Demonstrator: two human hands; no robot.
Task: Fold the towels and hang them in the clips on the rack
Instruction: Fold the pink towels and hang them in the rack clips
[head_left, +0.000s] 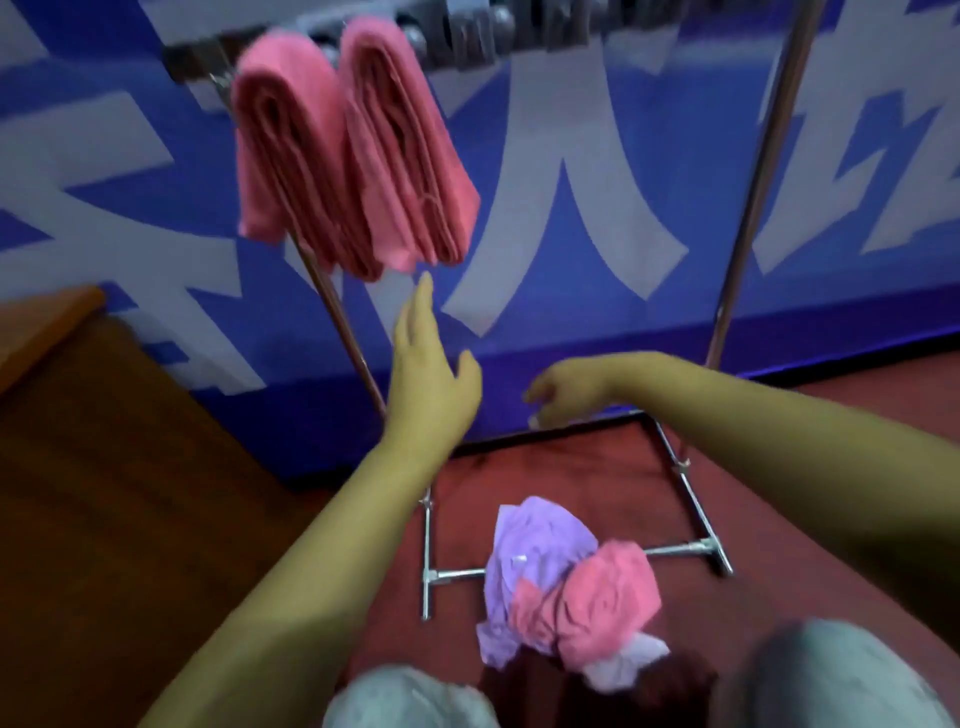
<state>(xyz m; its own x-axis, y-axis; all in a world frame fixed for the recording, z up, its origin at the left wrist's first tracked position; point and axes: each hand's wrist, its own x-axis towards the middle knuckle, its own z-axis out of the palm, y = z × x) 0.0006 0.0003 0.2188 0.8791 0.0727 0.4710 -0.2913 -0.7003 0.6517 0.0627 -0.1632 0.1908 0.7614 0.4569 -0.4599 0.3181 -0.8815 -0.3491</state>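
Observation:
Two folded pink towels hang side by side from clips at the rack's top left, one (283, 156) on the left and one (405, 150) on the right. My left hand (426, 369) is raised just below them with straight fingers and holds nothing. My right hand (566, 387) hangs lower with loosely curled fingers, also empty. On the red floor lies a crumpled pile: a purple towel (535, 561), a pink towel (608, 597) and a bit of white cloth (628, 662). The frame is blurred.
The metal rack has slanted poles (748, 208) and a floor frame (685, 548) around the pile. More clips (519, 26) hang along the top bar. A blue banner wall stands behind. A wooden table (104, 467) is at the left. My knees show at the bottom.

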